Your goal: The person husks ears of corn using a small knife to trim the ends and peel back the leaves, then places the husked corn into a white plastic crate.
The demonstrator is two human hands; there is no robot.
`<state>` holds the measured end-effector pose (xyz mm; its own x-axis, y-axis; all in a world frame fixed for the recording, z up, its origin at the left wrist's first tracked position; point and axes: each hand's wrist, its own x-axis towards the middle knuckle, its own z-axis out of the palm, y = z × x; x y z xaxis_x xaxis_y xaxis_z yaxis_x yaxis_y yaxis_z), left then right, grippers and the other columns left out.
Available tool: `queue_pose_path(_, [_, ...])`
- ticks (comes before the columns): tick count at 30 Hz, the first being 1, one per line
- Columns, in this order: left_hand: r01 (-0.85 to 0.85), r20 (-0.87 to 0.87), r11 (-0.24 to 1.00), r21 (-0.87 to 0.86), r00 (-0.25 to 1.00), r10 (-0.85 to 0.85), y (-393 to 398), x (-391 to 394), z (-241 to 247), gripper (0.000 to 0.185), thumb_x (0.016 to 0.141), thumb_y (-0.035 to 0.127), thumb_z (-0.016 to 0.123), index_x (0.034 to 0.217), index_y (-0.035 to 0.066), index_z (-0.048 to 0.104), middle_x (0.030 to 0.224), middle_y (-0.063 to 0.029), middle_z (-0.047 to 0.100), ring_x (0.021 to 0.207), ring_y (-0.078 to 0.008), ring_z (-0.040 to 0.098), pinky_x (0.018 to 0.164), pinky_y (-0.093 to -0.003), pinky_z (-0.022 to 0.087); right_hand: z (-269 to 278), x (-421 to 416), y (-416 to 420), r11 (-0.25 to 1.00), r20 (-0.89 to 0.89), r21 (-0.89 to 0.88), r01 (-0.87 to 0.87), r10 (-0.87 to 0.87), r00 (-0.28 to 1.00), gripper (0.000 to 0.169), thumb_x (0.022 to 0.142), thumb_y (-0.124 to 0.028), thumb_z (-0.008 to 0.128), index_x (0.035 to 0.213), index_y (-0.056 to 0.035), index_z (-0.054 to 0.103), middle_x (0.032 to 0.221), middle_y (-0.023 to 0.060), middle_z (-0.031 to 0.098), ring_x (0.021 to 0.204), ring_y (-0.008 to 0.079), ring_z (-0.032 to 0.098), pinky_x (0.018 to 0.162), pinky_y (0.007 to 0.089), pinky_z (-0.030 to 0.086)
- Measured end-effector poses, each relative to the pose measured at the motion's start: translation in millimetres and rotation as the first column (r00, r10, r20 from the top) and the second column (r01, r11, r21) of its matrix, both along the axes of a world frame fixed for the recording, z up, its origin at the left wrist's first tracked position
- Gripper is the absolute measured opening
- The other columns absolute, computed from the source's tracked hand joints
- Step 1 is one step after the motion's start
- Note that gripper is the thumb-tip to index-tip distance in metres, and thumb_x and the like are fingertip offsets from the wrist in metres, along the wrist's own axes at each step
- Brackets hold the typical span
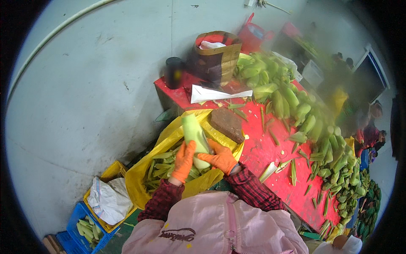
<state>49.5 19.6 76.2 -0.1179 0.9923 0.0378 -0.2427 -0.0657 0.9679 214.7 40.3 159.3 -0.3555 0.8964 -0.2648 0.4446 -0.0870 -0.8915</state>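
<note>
An ear of corn [193, 128] in pale green husk stands nearly upright between my two hands. My left hand [183, 162], in an orange glove, holds its left side. On the other side my right hand [220, 157], gloved the same way, has its fingers around the lower part of the ear. Both hands are over the mouth of a yellow woven sack [139, 170], which contains stripped green husks [160, 166]. A brown brick-like block [225, 124] rests on the sack's edge where it overlaps the red table [258, 143].
Corn ears in husk [287, 95] are heaped along the table's far side. A paper bag [215, 57], a dark container [173, 73] and folded white paper [215, 94] occupy its left end. Yellow [109, 227] and blue [76, 219] crates stand lower left. Other people [369, 127] are at right.
</note>
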Motion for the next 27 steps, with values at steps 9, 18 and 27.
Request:
queue_pose_path(9, [0.110,-0.763,0.993,-0.052,0.637,-0.111,-5,11,40,0.059,0.098,0.029,0.052,0.148,0.003,0.036,0.103,-0.0253,0.065,0.096,-0.0380,0.065,0.081,-0.0407,0.051,-34,21,-10,0.997,-0.120,0.029,0.071,-0.067,0.991,0.062,0.078,-0.046,0.080,0.120,-0.0039,0.063,0.069,0.0034,0.061,0.054,0.0096,0.056,0.049,0.0264,0.046])
queue_pose_path(18, [0.194,-0.622,0.966,0.170,0.782,-0.048,-2,15,24,0.047,0.095,0.025,0.053,0.137,0.005,0.052,0.103,-0.0243,0.066,0.095,-0.0378,0.065,0.080,-0.0422,0.052,-32,40,-20,0.992,-0.239,-0.018,0.127,-0.127,0.963,0.061,0.080,-0.041,0.077,0.124,-0.0030,0.060,0.083,0.0061,0.067,0.061,0.0101,0.058,0.050,0.0253,0.046])
queue_pose_path(27, [0.266,-0.585,0.963,-0.032,0.777,-0.234,-10,23,69,0.049,0.088,0.023,0.065,0.133,0.006,0.058,0.092,-0.0169,0.069,0.080,-0.0234,0.069,0.071,-0.0346,0.053,-48,48,-23,0.951,-0.155,0.265,0.160,-0.121,0.980,0.068,0.076,-0.045,0.080,0.127,-0.0051,0.060,0.103,0.0108,0.070,0.086,0.0182,0.069,0.072,0.0317,0.055])
